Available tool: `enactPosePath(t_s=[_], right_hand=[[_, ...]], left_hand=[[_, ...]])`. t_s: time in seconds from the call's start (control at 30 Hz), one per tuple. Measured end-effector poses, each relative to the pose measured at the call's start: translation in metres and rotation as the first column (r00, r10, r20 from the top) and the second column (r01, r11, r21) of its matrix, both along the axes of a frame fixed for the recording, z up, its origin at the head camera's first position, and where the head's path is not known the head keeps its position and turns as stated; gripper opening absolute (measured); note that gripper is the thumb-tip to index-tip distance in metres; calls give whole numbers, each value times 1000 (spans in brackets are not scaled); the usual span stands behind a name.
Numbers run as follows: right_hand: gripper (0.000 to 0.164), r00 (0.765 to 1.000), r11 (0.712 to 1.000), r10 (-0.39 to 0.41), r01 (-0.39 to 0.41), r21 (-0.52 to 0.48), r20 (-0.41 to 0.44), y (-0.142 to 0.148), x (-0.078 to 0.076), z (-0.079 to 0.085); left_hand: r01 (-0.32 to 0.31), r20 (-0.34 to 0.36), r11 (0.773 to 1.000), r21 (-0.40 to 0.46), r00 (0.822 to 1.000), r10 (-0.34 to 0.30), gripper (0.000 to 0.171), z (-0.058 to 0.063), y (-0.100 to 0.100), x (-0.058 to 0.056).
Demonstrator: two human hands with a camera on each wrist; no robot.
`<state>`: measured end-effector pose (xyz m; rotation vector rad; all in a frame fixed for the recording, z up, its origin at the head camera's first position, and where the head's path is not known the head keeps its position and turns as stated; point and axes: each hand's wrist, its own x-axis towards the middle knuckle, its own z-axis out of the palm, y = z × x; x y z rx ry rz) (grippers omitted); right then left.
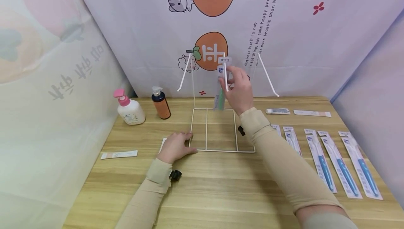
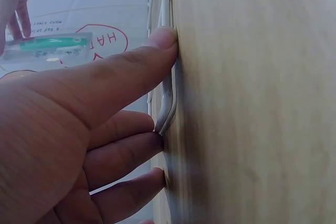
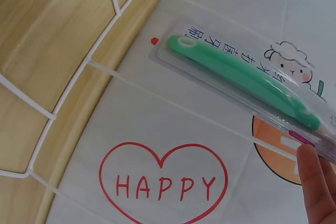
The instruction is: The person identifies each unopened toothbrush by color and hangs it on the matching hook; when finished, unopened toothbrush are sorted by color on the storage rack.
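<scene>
1. At my far left on the table [image 1: 202, 187] are a flat strip packet [image 1: 119, 154], a white pump bottle [image 1: 130, 112] with a pink top, and a dark bottle [image 1: 161, 105] with an orange label; I can't read their print.
2. My left hand [image 1: 175, 146] grips the near left corner of the white wire rack [image 1: 225, 151], thumb and fingertips on the wire, low and well apart from the pack.
3. In the middle, my right hand [image 1: 238, 90] pinches a green-handled toothbrush pack [image 3: 231, 74]. It stands nearly upright, handle end down, its top card above my fingers by the rack's middle prong [image 1: 226, 81]. The prong points towards me, crosswise to the pack; whether it passes through the card, I cannot tell.
4. The pack carries Chinese characters, 牙 and 刷 among them. The cloth [image 1: 293, 46] behind reads "HAPPY" in a red heart and "Happiness itself is not a bad thing".
5. To my right lie a small tube [image 1: 277, 111], another strip packet [image 1: 312, 113], and blue-handled toothbrush packs [image 1: 339, 164], lettered too small to read.
</scene>
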<state>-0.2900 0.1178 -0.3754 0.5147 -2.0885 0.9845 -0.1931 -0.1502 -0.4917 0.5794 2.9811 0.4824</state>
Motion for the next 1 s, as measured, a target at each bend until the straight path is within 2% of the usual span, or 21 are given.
enactPosePath(t_s=[0.37, 0.63, 1.0], right_hand=[[38, 999, 1000, -30, 29, 10, 29, -3, -26, 2], [39, 996, 997, -75, 74, 16, 56, 1, -28, 6], [38, 993, 995, -95, 94, 20, 76, -2, -28, 6]], left_hand=[[2, -11, 1000, 13, 1000, -1, 73, -6, -5, -2], [31, -39, 999, 14, 999, -30, 71, -9, -1, -6], [7, -15, 1000, 6, 1000, -7, 73, -7, -4, -5]])
